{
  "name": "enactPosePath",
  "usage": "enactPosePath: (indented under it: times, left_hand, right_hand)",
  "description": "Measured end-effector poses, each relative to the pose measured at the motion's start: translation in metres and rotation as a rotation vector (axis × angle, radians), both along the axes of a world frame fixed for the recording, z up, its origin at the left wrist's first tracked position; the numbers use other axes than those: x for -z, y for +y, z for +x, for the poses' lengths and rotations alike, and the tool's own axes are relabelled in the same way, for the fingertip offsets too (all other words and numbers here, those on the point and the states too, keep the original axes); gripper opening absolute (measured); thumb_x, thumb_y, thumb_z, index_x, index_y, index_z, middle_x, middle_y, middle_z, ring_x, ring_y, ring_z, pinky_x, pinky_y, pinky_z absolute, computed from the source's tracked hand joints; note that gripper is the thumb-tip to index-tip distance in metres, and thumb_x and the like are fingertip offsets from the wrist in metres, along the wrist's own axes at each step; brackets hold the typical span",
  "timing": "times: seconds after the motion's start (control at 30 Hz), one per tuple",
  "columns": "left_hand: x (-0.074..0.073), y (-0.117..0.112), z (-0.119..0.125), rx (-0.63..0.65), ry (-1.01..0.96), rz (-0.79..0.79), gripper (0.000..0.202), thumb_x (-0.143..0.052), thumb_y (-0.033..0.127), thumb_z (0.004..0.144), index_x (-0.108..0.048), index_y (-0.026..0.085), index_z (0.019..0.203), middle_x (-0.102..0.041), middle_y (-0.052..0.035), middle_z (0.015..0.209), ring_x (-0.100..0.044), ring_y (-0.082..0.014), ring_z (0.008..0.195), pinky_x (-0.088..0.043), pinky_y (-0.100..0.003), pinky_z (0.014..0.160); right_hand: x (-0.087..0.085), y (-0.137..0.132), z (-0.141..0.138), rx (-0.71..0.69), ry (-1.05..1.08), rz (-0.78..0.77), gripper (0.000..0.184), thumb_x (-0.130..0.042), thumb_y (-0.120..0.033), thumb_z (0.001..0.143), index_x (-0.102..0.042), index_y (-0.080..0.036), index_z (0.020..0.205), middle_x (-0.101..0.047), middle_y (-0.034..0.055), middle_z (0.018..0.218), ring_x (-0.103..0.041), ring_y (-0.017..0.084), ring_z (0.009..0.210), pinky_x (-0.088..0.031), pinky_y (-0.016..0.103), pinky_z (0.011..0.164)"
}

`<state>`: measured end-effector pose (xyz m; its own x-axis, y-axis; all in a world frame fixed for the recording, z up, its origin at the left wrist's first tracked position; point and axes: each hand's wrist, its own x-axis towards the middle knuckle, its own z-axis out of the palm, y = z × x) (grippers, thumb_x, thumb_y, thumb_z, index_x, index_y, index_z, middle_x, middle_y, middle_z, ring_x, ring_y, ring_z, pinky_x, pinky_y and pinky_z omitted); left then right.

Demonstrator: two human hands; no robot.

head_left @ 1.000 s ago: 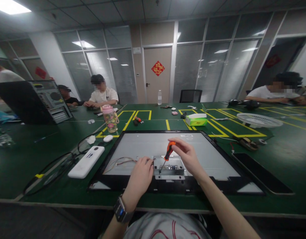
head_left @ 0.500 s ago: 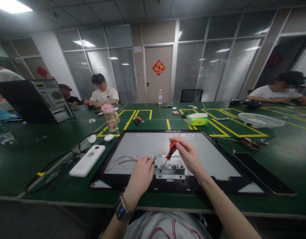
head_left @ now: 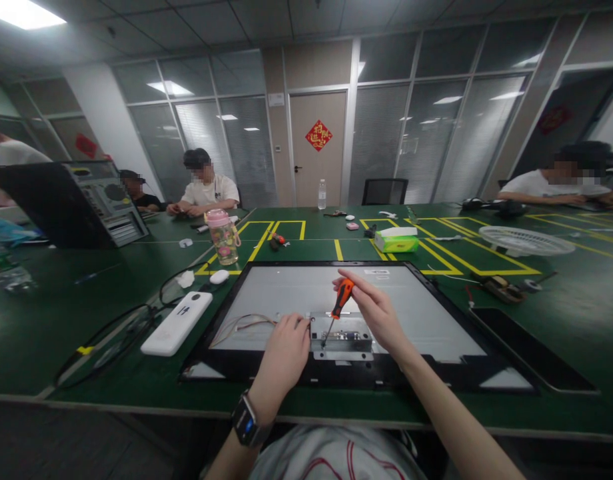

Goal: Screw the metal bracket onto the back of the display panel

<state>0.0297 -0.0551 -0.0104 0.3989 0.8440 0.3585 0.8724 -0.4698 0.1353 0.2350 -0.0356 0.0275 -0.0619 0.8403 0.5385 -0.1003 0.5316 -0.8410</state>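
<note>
An orange-and-black screwdriver [head_left: 343,298] leans over a metal bracket [head_left: 357,346], its tip down at the bracket's left part. The fingers of my right hand [head_left: 382,312] lie around its handle, fairly straight, with the thumb side hidden. My left hand [head_left: 284,348] holds the bracket's left end with curled fingers, their tips partly hidden. Thin wires [head_left: 246,323] run left from beside that hand. Beneath everything lies a flat display panel [head_left: 426,310] with a grey back and black frame.
Left of the panel are a white power bank [head_left: 177,325], black cables [head_left: 106,347] and a pink-lidded bottle [head_left: 223,239]. A black phone-like slab [head_left: 534,348] lies to the right. Behind stand a green tissue pack [head_left: 396,240] and a computer case [head_left: 71,203]. Several people sit around.
The screwdriver handle has tilted slightly more upright, and my right hand's fingers have straightened against it. My left hand stays at the bracket.
</note>
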Motion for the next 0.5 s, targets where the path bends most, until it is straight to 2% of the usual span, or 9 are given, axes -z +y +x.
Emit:
enactPosePath:
  times: [0.1,0.2,0.3,0.37,0.43,0.5]
  left_hand:
    - [0.0,-0.001,0.003,-0.021,0.092,0.026,0.028,-0.041,0.008,0.095,-0.062,0.015,0.111,-0.063,-0.0083,0.106,-0.057,-0.0233,0.099,-0.045,-0.037,0.091]
    - [-0.002,-0.004,0.009,-0.059,0.203,0.035,0.025,-0.043,0.005,0.092,-0.063,0.013,0.105,-0.063,-0.0096,0.102,-0.058,-0.0252,0.095,-0.046,-0.039,0.087]
    - [-0.005,-0.009,0.016,-0.093,0.273,0.024,0.027,-0.043,-0.001,0.089,-0.062,0.01,0.105,-0.064,-0.0119,0.099,-0.06,-0.0271,0.093,-0.046,-0.039,0.084]
    - [-0.007,-0.012,0.021,-0.105,0.313,0.021,0.027,-0.043,-0.003,0.089,-0.062,0.009,0.104,-0.064,-0.0124,0.097,-0.06,-0.0271,0.091,-0.046,-0.039,0.082]
    - [-0.008,-0.014,0.025,-0.123,0.327,0.034,0.024,-0.044,-0.002,0.089,-0.062,0.01,0.099,-0.063,-0.0123,0.093,-0.06,-0.0269,0.087,-0.046,-0.038,0.079]
    - [-0.007,-0.016,0.027,-0.141,0.307,0.065,0.025,-0.042,-0.003,0.09,-0.062,0.01,0.095,-0.062,-0.0122,0.09,-0.06,-0.0264,0.084,-0.046,-0.038,0.076]
  right_hand:
    - [-0.001,-0.002,-0.001,-0.013,0.002,-0.03,0.037,-0.059,-0.041,0.09,-0.066,-0.028,0.124,-0.074,0.007,0.107,-0.067,0.025,0.102,-0.049,0.047,0.096]
    - [-0.005,-0.005,-0.003,0.051,0.0,-0.01,0.029,-0.068,-0.04,0.084,-0.072,-0.028,0.11,-0.074,0.005,0.096,-0.068,0.022,0.088,-0.054,0.04,0.085]
    - [-0.008,-0.006,-0.004,0.129,-0.018,0.048,0.022,-0.071,-0.039,0.081,-0.076,-0.027,0.099,-0.069,0.0032,0.088,-0.064,0.019,0.078,-0.054,0.036,0.078]
    - [-0.008,-0.006,-0.003,0.139,-0.05,0.075,0.023,-0.066,-0.039,0.085,-0.075,-0.028,0.102,-0.069,0.0045,0.095,-0.064,0.022,0.087,-0.052,0.038,0.085]
    - [-0.006,-0.006,-0.002,0.094,-0.072,0.07,0.028,-0.059,-0.039,0.09,-0.072,-0.029,0.112,-0.071,0.0053,0.105,-0.064,0.024,0.101,-0.048,0.043,0.095]
    - [-0.003,-0.005,-0.001,0.038,-0.058,0.044,0.032,-0.056,-0.038,0.092,-0.068,-0.029,0.121,-0.072,0.0052,0.109,-0.065,0.025,0.106,-0.046,0.045,0.1]
